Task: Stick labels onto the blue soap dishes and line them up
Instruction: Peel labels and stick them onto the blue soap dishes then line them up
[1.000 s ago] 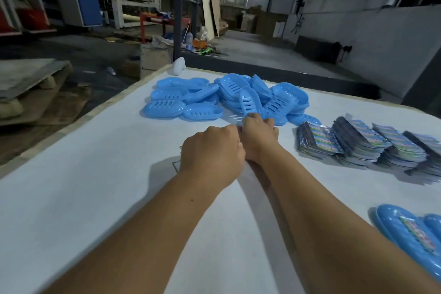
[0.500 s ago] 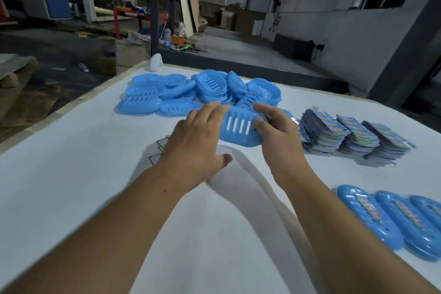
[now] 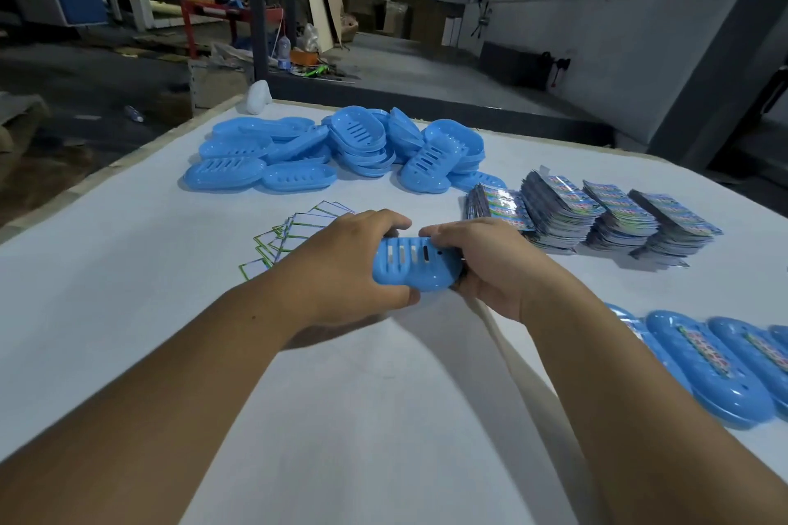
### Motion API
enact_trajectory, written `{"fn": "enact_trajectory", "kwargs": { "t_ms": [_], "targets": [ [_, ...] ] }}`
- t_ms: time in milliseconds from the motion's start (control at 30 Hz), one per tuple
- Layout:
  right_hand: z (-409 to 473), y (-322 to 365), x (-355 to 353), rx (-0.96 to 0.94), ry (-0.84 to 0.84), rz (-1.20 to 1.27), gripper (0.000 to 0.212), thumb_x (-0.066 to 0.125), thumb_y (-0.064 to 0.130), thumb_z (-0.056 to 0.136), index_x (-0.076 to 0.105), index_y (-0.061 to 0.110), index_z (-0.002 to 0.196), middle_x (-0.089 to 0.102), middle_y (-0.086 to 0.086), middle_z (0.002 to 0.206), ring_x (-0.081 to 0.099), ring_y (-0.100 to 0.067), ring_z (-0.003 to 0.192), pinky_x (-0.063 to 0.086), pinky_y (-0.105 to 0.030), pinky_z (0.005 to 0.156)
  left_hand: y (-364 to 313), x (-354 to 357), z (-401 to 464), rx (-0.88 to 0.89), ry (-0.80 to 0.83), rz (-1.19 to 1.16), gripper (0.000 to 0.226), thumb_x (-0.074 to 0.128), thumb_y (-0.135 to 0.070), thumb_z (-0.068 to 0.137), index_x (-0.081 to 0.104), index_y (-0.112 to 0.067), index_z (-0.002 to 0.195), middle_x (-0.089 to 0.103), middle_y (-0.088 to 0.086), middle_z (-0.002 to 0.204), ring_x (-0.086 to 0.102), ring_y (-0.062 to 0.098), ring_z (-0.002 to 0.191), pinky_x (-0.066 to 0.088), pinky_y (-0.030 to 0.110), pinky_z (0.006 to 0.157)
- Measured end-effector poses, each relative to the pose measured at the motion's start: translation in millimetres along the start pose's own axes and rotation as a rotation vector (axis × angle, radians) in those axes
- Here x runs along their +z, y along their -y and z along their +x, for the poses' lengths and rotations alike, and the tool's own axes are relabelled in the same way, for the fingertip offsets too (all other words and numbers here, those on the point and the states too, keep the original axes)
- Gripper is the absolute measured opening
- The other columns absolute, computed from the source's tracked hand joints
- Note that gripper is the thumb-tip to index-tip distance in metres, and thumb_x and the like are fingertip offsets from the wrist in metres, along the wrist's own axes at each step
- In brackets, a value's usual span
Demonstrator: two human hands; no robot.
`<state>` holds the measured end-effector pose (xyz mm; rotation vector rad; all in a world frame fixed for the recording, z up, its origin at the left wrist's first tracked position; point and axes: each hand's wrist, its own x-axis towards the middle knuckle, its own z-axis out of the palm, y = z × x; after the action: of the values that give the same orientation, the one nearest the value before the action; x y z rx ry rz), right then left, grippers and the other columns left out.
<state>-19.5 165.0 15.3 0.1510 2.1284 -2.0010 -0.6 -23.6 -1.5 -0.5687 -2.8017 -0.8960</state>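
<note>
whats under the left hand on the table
Small green-edged white cards fan out from beneath the left hand, which grips the soap dish. How many lie covered cannot be seen.

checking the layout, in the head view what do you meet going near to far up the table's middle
held soap dish gripped by left hand and right hand → pile of blue soap dishes → white lump at the table's far edge
</note>
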Motion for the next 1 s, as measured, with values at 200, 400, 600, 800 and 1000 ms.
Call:
{"fn": "enact_trajectory", "kwargs": {
  "t_ms": [200, 400, 600, 800, 1000],
  "targets": [
    [-2, 0, -2, -0.121, -0.024, -0.359, 0.016, 0.068, 0.023, 0.094, 0.079, 0.011, 0.093, 0.075, -0.012, 0.083, 0.067, -0.019, 0.067, 0.058, -0.03, 0.061, -3, -3, -4, -0.031, 0.069, 0.001, 0.067, 0.083, -0.052, 0.07, 0.048, -0.047, 0.127, 0.053, -0.026, 0.105, 0.054, -0.008, 0.092, 0.044, 0.014, 0.072],
    [-2, -2, -1, -0.201, -0.07, -0.503, 0.009, 0.075, 0.023, 0.089, 0.081, 0.021, 0.083, 0.077, -0.003, 0.076, 0.07, -0.012, 0.063, 0.062, -0.031, 0.057, -6, -3, -4, -0.045, 0.112, 0.049, 0.058, 0.08, -0.053, 0.072, 0.048, -0.048, 0.12, 0.052, -0.023, 0.104, 0.053, -0.006, 0.088, 0.04, 0.017, 0.066],
    [5, -5, -6, -0.346, -0.236, -0.741, 0.007, 0.073, 0.029, 0.088, 0.077, 0.023, 0.089, 0.075, 0.012, 0.085, 0.068, -0.008, 0.08, 0.046, -0.021, 0.061, -6, -2, -5, -0.04, 0.151, 0.077, 0.056, 0.076, -0.056, 0.075, 0.049, -0.047, 0.124, 0.051, -0.021, 0.106, 0.049, -0.008, 0.092, 0.038, 0.016, 0.067],
    [20, -7, -32, -0.389, -0.608, -1.128, 0.034, 0.059, 0.024, 0.096, 0.064, 0.016, 0.128, 0.057, -0.015, 0.133, 0.047, -0.04, 0.121, 0.03, -0.039, 0.1, -7, -3, -5, -0.057, 0.172, 0.121, 0.056, 0.069, -0.061, 0.082, 0.047, -0.046, 0.131, 0.051, -0.018, 0.123, 0.048, 0.003, 0.106, 0.04, 0.026, 0.081],
    [29, -12, -45, -0.278, -0.562, -1.216, 0.015, 0.05, 0.019, 0.095, 0.061, 0.008, 0.094, 0.066, -0.014, 0.105, 0.053, -0.036, 0.099, 0.034, -0.037, 0.084, -7, -3, -6, -0.057, 0.176, 0.124, 0.055, 0.068, -0.062, 0.082, 0.047, -0.047, 0.13, 0.05, -0.019, 0.126, 0.047, 0.003, 0.108, 0.039, 0.027, 0.084]
  ]
}}
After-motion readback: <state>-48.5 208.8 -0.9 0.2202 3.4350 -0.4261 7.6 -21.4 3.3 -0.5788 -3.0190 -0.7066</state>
